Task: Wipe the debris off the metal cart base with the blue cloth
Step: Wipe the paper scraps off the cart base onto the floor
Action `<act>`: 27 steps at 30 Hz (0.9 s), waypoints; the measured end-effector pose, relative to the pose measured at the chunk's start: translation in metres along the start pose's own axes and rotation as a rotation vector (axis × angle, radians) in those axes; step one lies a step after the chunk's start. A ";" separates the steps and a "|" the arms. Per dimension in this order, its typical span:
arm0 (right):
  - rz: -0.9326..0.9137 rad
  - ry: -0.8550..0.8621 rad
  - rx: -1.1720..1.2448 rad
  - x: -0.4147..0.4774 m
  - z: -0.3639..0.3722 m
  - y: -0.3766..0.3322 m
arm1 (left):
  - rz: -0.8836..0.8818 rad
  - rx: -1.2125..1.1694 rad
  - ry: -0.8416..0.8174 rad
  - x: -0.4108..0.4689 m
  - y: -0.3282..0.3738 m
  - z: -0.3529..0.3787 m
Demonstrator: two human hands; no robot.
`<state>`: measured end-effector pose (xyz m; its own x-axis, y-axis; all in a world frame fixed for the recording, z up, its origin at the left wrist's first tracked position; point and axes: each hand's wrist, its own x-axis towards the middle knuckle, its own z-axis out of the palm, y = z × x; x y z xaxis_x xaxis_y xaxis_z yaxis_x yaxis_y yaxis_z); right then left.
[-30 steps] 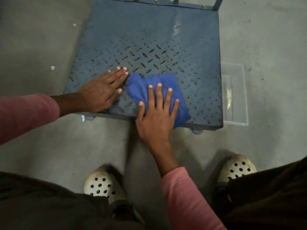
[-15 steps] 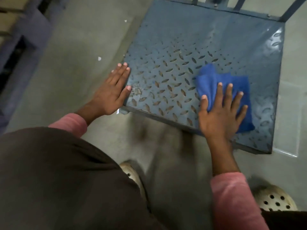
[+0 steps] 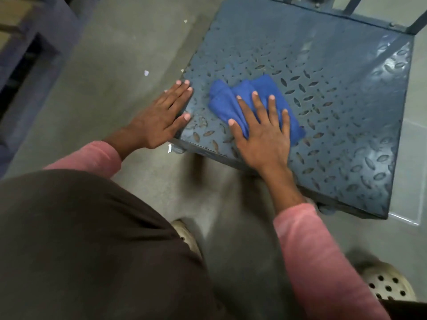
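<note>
The metal cart base is a blue-grey tread plate low on the concrete floor, filling the upper right. A crumpled blue cloth lies on its near left part. My right hand presses flat on the cloth with straight, spread fingers. My left hand rests flat over the plate's near left corner, fingers straight, holding nothing. Rusty brown specks show in the tread marks near the front edge.
Small white scraps lie on the floor left of the cart. A clear plastic tray peeks out at the cart's right corner. Cart handle posts rise at the back. A blue-grey shelf frame stands at far left. My shoes are below.
My right hand has slid the cloth leftward across the plate, from its right side toward my left hand. The left hand stays at the corner.
</note>
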<state>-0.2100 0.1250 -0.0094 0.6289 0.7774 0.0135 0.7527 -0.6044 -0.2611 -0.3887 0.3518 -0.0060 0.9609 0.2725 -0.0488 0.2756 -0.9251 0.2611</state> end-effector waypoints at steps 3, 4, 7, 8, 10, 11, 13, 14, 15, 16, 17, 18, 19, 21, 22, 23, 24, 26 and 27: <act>0.110 0.026 -0.014 -0.053 -0.007 0.015 | 0.184 0.080 -0.071 0.008 -0.028 -0.022; 0.135 0.026 -0.012 -0.064 -0.008 0.014 | 0.235 0.117 -0.096 0.012 -0.036 -0.029; 0.169 0.036 -0.009 -0.078 -0.004 0.002 | 0.344 0.222 -0.148 0.031 -0.052 -0.045; 0.158 0.028 -0.010 -0.077 -0.004 -0.002 | 0.369 0.248 -0.159 0.037 -0.057 -0.049; 0.094 -0.011 -0.013 -0.070 -0.004 -0.008 | 0.399 0.310 -0.178 0.049 -0.065 -0.054; 0.045 -0.036 -0.010 -0.066 -0.003 -0.011 | 0.405 0.343 -0.183 0.055 -0.069 -0.057; -0.067 -0.092 -0.004 -0.059 -0.003 -0.020 | 0.407 0.391 -0.193 0.066 -0.075 -0.061; -0.122 -0.121 -0.007 -0.056 -0.003 -0.025 | 0.413 0.405 -0.195 0.070 -0.077 -0.062; -0.176 -0.157 -0.009 -0.052 -0.003 -0.031 | 0.422 0.417 -0.192 0.074 -0.079 -0.062; -0.224 -0.206 -0.001 -0.046 -0.004 -0.038 | 0.431 0.427 -0.186 0.076 -0.080 -0.062; -0.266 -0.260 0.013 -0.039 -0.003 -0.046 | 0.435 0.431 -0.181 0.078 -0.082 -0.063; -0.303 -0.303 0.025 -0.032 -0.002 -0.054 | 0.434 0.430 -0.177 0.079 -0.083 -0.062; -0.337 -0.324 0.030 -0.024 0.000 -0.062 | 0.433 0.428 -0.172 0.080 -0.084 -0.062; -0.409 -0.322 0.015 -0.005 0.007 -0.078 | 0.423 0.425 -0.156 0.081 -0.083 -0.062; -0.443 -0.322 0.002 0.006 0.011 -0.086 | 0.422 0.424 -0.152 0.081 -0.082 -0.062; -0.468 -0.324 -0.008 0.018 0.014 -0.093 | 0.427 0.427 -0.151 0.081 -0.081 -0.061; -0.481 -0.338 -0.011 0.033 0.017 -0.100 | 0.433 0.431 -0.152 0.080 -0.081 -0.061; -0.470 -0.383 -0.005 0.063 0.016 -0.112 | 0.412 0.428 -0.177 0.079 -0.076 -0.066; -0.450 -0.393 -0.005 0.072 0.015 -0.116 | 0.390 0.424 -0.195 0.078 -0.073 -0.069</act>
<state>-0.2545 0.2537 0.0073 0.1292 0.9630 -0.2363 0.9300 -0.2003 -0.3081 -0.3351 0.4587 0.0380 0.9692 -0.1246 -0.2126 -0.1504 -0.9825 -0.1097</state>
